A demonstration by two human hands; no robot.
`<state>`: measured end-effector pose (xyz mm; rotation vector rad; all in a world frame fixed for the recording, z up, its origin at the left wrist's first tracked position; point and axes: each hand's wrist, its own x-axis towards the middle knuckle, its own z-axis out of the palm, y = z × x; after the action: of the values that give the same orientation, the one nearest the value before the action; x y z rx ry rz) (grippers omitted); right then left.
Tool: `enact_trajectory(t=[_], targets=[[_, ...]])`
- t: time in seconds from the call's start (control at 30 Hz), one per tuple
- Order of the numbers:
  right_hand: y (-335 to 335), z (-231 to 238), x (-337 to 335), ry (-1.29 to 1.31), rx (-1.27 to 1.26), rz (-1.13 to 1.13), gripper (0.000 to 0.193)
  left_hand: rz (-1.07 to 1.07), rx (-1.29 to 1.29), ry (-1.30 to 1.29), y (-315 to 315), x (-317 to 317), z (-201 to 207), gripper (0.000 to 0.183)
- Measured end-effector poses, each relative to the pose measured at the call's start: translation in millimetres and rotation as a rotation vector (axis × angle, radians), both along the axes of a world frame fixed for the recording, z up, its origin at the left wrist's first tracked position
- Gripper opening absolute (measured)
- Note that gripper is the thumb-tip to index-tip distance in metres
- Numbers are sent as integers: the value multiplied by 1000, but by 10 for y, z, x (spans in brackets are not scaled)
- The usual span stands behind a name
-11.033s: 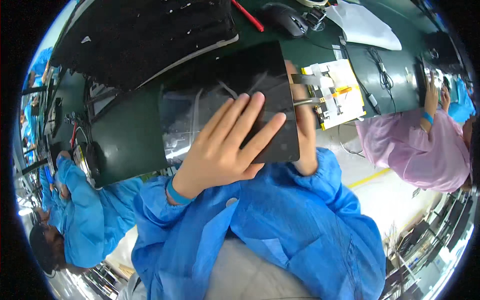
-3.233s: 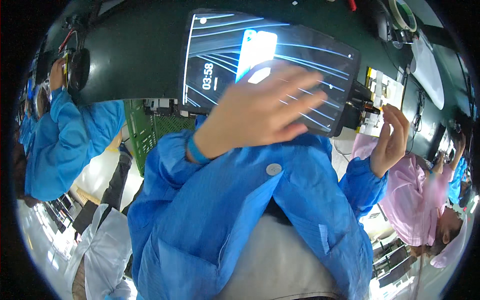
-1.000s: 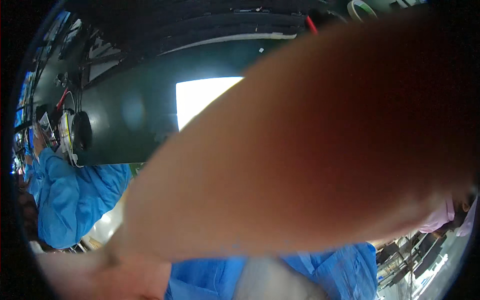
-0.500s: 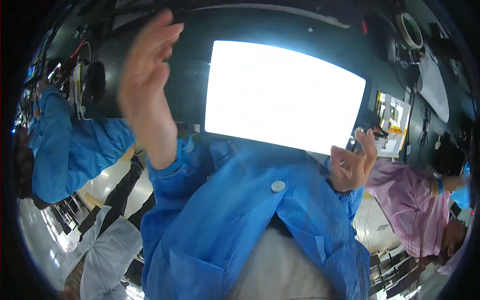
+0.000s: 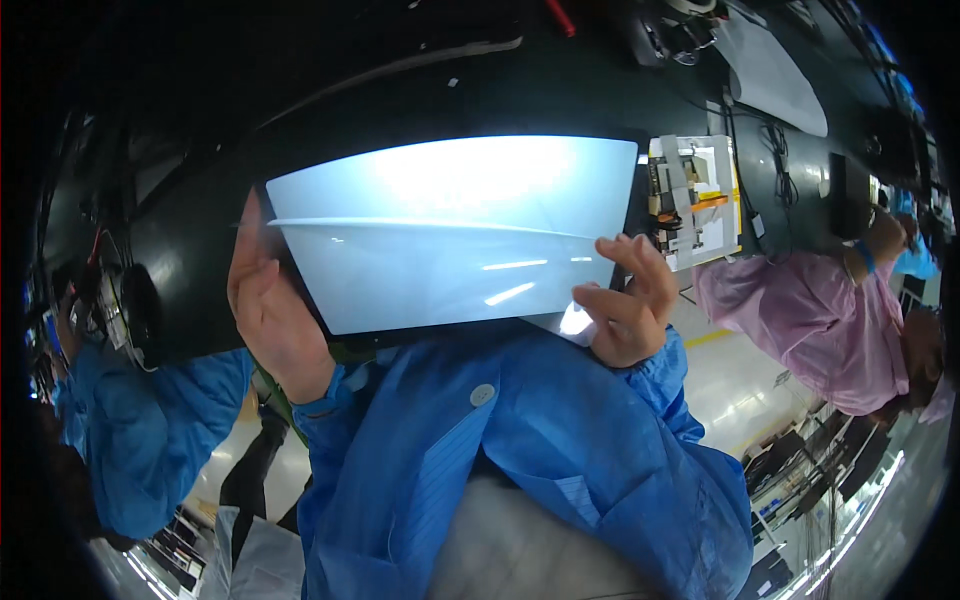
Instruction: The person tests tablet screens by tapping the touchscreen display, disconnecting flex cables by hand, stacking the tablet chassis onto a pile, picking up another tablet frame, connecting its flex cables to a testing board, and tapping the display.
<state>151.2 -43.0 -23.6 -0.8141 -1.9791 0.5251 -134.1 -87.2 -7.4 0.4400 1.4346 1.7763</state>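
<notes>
A brightly lit flat panel (image 5: 460, 175) with a dark border lies in front of me. Its near part looks dimmer and glossy, with lamp reflections, as if a clear film sheet (image 5: 420, 285) covers it. A pale curved line crosses the panel from side to side. At the left edge is my left hand (image 5: 268, 315), open, its fingers stretched out alongside; whether it touches the sheet is hard to tell. My right hand (image 5: 632, 305) has curled fingers at the right side, closed on the sheet near its glossy near corner.
Right of the panel stands a white-framed fixture (image 5: 700, 195) with orange tape. Beyond are a white sheet (image 5: 770, 75), black cables (image 5: 782, 165) and a red object (image 5: 560, 17). People in blue (image 5: 170, 430) and pink (image 5: 800, 320) clothing sit at either side.
My left hand has come down from its raised place to the panel's left edge. The view has shifted, and the panel's evenly white glare now shows a dimmer near part.
</notes>
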Motion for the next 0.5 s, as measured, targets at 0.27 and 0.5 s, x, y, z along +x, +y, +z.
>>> enact_trajectory(t=[0.27, 0.5], targets=[[18, 342, -4, 173, -586, 725, 25, -153, -27, 128, -53, -52, -125, 56], [-152, 262, -167, 106, -859, 920, 42, -216, -7, 148, -13, -98, -177, 49]])
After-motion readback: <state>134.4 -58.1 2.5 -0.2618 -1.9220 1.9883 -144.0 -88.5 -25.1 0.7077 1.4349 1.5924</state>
